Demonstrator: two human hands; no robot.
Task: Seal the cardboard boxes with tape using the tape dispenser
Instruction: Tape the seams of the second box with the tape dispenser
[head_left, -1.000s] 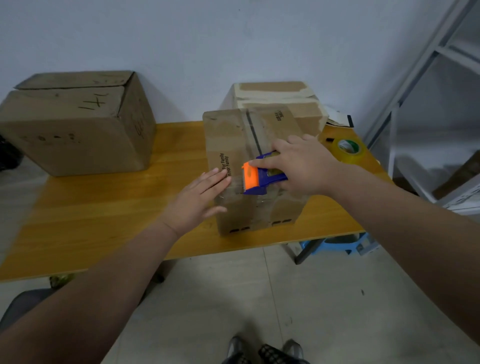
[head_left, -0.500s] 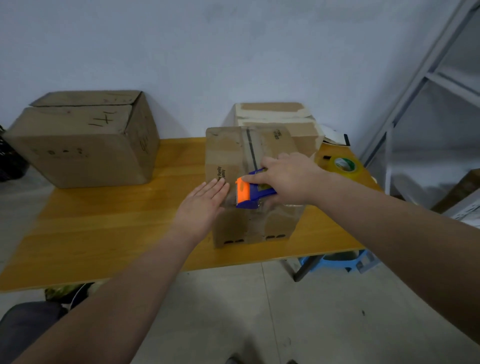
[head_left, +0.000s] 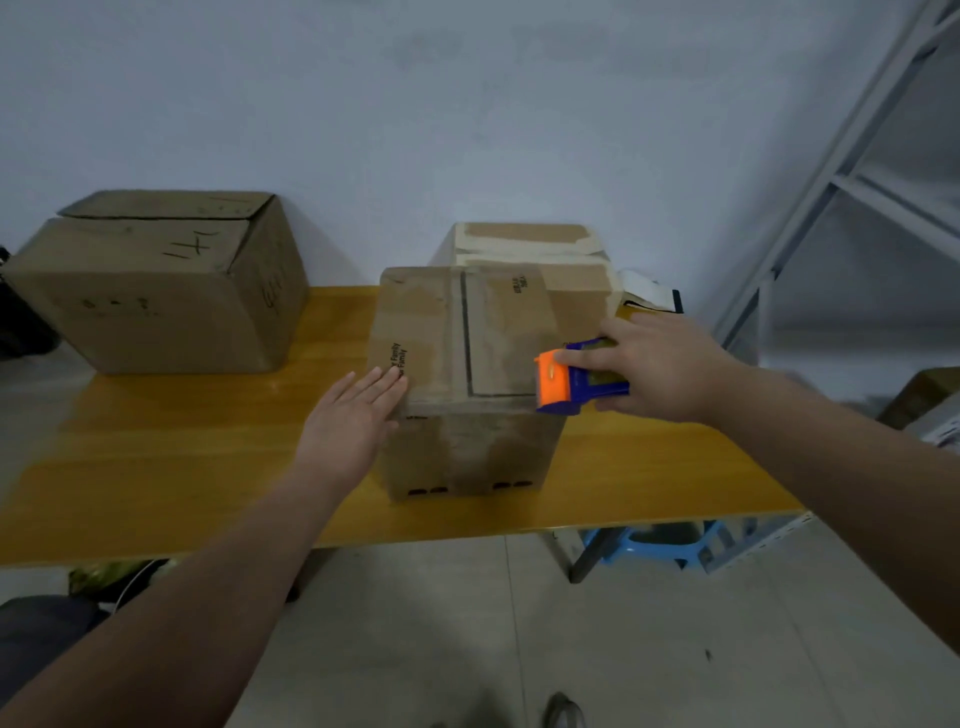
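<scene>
A large, creased cardboard box (head_left: 156, 291) sits at the left of the glossy yellow wooden surface (head_left: 182, 457). At centre, the left hand (head_left: 353, 421), fingers straight and together, presses the upper left edge of a smaller upright carton (head_left: 467, 364) with a dark seam line across its top. An orange-and-blue plastic tape dispenser (head_left: 576, 382), gripped in the right hand (head_left: 660, 369), meets the carton's near right corner. A tape-patched box (head_left: 535, 249) stands behind, and grey metal shelving (head_left: 831, 171) rises at right.

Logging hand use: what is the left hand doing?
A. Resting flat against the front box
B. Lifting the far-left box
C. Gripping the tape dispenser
A: the left hand lies straight-fingered against the front box; the right hand grips the tape dispenser.
</scene>
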